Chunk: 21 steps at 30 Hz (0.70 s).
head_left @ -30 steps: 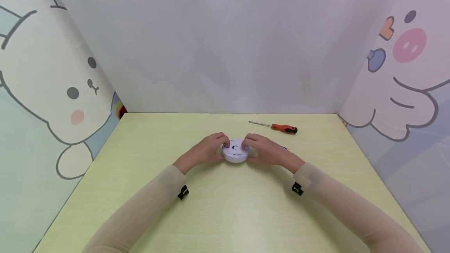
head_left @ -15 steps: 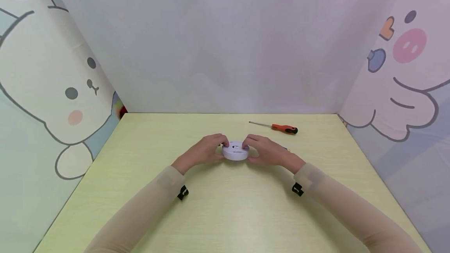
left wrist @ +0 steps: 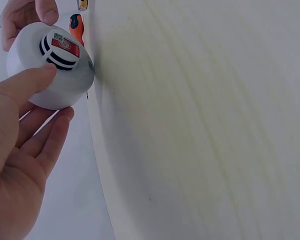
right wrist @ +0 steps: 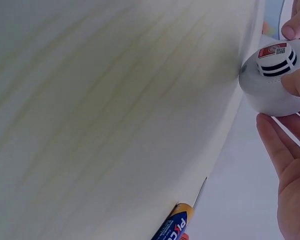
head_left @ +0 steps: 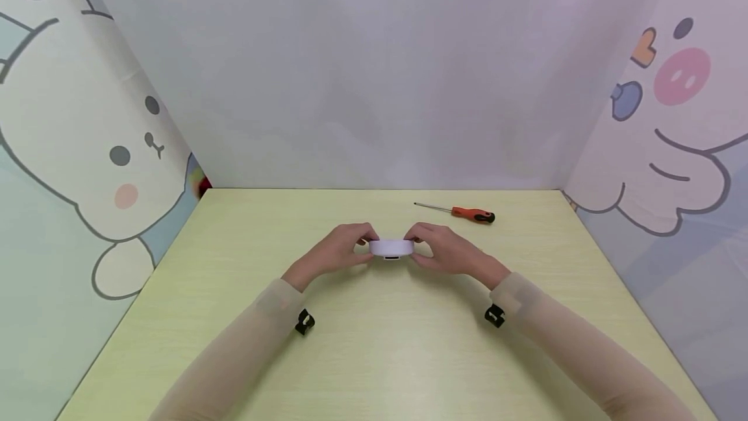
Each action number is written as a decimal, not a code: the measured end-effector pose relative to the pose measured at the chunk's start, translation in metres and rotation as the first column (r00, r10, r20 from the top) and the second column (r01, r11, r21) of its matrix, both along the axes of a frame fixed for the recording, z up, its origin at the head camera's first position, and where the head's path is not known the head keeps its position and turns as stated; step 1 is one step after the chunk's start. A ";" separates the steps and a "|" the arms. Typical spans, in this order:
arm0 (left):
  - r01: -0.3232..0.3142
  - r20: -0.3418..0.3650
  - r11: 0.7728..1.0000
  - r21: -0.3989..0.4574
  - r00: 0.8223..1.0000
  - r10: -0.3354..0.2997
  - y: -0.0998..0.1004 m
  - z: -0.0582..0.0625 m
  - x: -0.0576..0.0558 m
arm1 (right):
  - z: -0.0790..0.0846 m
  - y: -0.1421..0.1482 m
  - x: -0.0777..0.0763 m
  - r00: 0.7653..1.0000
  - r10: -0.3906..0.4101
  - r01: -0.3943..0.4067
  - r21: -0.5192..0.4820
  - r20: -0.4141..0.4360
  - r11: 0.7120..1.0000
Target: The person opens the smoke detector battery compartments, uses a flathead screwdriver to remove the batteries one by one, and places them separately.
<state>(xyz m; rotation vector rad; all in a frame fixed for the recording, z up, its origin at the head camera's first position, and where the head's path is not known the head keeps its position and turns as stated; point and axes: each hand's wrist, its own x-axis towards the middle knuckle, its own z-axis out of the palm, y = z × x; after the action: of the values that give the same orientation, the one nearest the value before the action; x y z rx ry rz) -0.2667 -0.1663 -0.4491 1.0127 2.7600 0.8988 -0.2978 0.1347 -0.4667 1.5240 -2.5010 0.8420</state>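
Note:
A white round smoke detector [head_left: 391,248] is held up between both hands near the middle of the table, edge-on in the head view. My left hand [head_left: 339,249] grips its left side, fingers at the top edge and thumb below. On its right side, my right hand [head_left: 447,250] grips it in a mirrored way. The left wrist view shows the detector's slotted dome [left wrist: 61,50] with a red label, the left thumb pressing beside it. In the right wrist view the right thumb touches the detector's face [right wrist: 267,95] near the same dome.
Behind the hands, a screwdriver [head_left: 467,214] with an orange and black handle lies on the pale wooden table [head_left: 386,343]. A blue and yellow battery [right wrist: 175,225] lies near it. Patterned cloth walls [head_left: 374,83] enclose the table's back and sides.
The detector has tilted in both hands: its flat face with a central hole has turned out of the head view, and its rim and part of the dome now show. The arms stay nearly still.

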 end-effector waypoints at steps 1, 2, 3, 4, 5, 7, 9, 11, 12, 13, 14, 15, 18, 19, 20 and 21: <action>-0.010 0.014 1.000 0.009 1.000 0.009 0.000 -0.001 0.000 | 0.000 0.000 0.000 1.000 -0.006 0.006 0.002 0.006 1.000; -0.018 0.026 1.000 0.018 1.000 0.018 0.000 -0.001 0.000 | 0.000 0.000 0.000 1.000 -0.013 0.013 0.005 0.012 1.000; -0.028 0.038 0.999 0.026 0.999 0.027 0.000 -0.002 0.000 | 0.001 0.000 0.001 1.000 -0.019 0.018 0.008 0.019 1.000; -0.038 0.051 0.999 0.032 0.998 0.036 0.000 -0.002 0.001 | 0.001 0.001 0.001 0.999 -0.024 0.024 0.011 0.026 1.000; -0.048 0.063 0.998 0.037 0.997 0.045 0.000 -0.002 0.001 | 0.001 0.001 0.001 0.999 -0.028 0.027 0.012 0.036 1.000; -0.066 0.086 0.997 0.050 0.994 0.062 0.000 -0.003 0.002 | 0.001 0.001 0.001 0.998 -0.036 0.035 0.008 0.054 0.999; -0.075 0.103 0.995 0.073 0.992 0.067 -0.001 -0.003 0.003 | 0.001 0.002 0.002 0.997 -0.037 0.038 -0.007 0.068 0.999; -0.088 0.127 0.992 0.095 0.989 0.075 -0.001 -0.002 0.004 | 0.001 0.002 0.002 0.994 -0.047 0.049 -0.020 0.095 0.999; -0.095 0.138 0.990 0.107 0.987 0.080 -0.001 -0.002 0.004 | 0.002 0.002 0.003 0.992 -0.052 0.056 -0.027 0.111 0.998; -0.102 0.149 0.987 0.121 0.985 0.084 -0.001 -0.001 0.005 | 0.003 0.002 0.003 0.990 -0.058 0.063 -0.034 0.129 0.997; -0.112 0.160 0.985 0.133 0.983 0.090 -0.001 -0.001 0.006 | 0.004 0.002 0.004 0.987 -0.066 0.072 -0.040 0.148 0.997; -0.125 0.169 0.982 0.141 0.981 0.101 0.000 0.000 0.006 | 0.005 0.001 0.004 0.982 -0.075 0.084 -0.045 0.172 0.995; -0.157 0.180 0.972 0.177 0.976 0.124 0.001 0.001 0.008 | 0.011 0.000 0.006 0.968 -0.097 0.117 -0.074 0.233 0.990; -0.165 0.180 0.967 0.191 0.975 0.131 0.001 0.002 0.009 | 0.012 0.000 0.007 0.963 -0.105 0.130 -0.085 0.250 0.988; -0.175 0.180 0.963 0.203 0.974 0.139 0.002 0.002 0.010 | 0.013 -0.001 0.008 0.958 -0.113 0.142 -0.096 0.264 0.985; -0.182 0.179 0.959 0.217 0.973 0.145 0.002 0.003 0.010 | 0.014 -0.002 0.008 0.953 -0.118 0.153 -0.110 0.278 0.982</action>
<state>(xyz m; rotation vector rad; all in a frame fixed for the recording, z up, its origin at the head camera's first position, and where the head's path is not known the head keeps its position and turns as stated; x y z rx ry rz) -0.2564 -0.1641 -0.4462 0.7053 2.6773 1.2918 -0.2897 0.1330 -0.4526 1.2536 -2.6341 1.2385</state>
